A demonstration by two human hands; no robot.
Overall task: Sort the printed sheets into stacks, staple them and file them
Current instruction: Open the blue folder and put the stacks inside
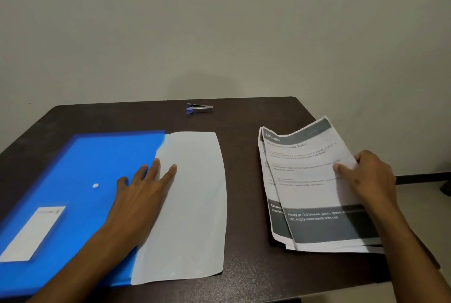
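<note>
A blue plastic folder [80,168] with a white snap button and a label lies on the left of the dark table. A blank white sheet [195,205] sticks out of its right side. My left hand [141,190] rests flat with straight fingers across the folder's edge and the sheet. On the right lies a loose stack of printed sheets [310,188]; the top one is headed KITCHEN. My right hand [366,178] grips the right edge of the top sheets, thumb on top, lifting them a little. A small silver and blue stapler [199,108] sits at the table's far edge.
The dark brown table [244,117] stands against a plain wall. Its right edge runs close behind the printed stack, with floor and a dark object beyond it. Bare tabletop lies between the white sheet and the printed stack.
</note>
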